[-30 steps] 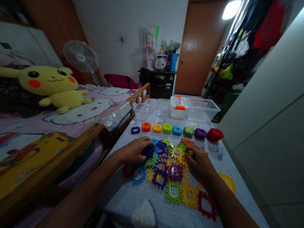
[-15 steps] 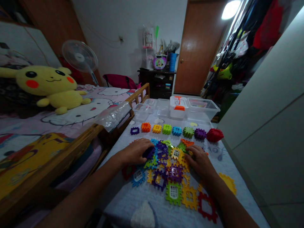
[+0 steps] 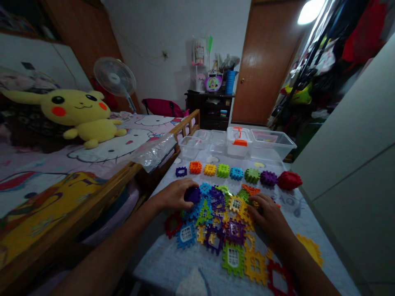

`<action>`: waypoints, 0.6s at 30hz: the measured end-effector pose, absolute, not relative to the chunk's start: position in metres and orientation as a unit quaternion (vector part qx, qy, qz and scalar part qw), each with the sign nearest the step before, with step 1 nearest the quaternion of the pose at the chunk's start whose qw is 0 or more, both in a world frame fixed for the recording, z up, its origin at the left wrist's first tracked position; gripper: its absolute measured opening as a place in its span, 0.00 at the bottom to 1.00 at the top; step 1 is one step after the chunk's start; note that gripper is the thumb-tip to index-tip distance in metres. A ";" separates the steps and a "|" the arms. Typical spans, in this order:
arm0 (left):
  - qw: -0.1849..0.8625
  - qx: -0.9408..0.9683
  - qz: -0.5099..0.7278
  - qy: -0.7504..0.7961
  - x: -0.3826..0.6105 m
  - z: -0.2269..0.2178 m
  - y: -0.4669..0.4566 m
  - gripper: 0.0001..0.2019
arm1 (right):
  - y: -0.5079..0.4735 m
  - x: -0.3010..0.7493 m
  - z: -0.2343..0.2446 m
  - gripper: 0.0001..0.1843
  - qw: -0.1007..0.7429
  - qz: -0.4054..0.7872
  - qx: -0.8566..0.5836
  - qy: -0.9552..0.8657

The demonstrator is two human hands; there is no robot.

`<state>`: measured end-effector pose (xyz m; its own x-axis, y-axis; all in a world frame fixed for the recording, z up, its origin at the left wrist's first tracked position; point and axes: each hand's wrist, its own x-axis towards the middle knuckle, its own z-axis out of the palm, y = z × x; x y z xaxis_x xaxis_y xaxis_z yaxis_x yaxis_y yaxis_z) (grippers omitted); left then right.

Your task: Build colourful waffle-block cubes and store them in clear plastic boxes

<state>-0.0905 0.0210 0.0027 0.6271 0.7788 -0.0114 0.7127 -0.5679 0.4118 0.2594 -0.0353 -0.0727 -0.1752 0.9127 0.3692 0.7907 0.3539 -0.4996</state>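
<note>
A heap of flat, toothed plastic tiles [image 3: 222,222] in many colours lies on a pale cloth-covered table [image 3: 173,267]. My left hand [image 3: 174,195] is at the heap's left edge, fingers curled round a dark purple tile [image 3: 193,194]. My right hand [image 3: 268,216] rests palm down on the heap's right side, fingers bent over tiles; whether it grips one is hidden. Behind the heap stands a row of small assembled cubes, from a purple tile [image 3: 181,171] through an orange cube [image 3: 195,167] to a red one [image 3: 289,180].
Clear plastic boxes [image 3: 271,144] and a white box with an orange latch [image 3: 239,142] stand at the table's far end. A bed with a wooden rail [image 3: 148,164] and a yellow plush toy [image 3: 80,117] is on the left. A wall runs along the right.
My left hand has closed round the dark purple tile and raised it a little off the heap. The view has shifted slightly. My right hand stays on the tiles.
</note>
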 end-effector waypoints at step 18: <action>0.127 0.806 0.102 0.569 -0.135 -0.021 0.125 0.24 | -0.035 0.263 -0.077 0.13 0.310 0.093 -0.572 -0.754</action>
<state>-0.1347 0.1247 -0.0206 0.3315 0.9433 0.0195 0.8915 -0.3199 0.3207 0.2625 -0.0346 -0.0773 -0.1548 0.9196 0.3611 0.8047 0.3294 -0.4940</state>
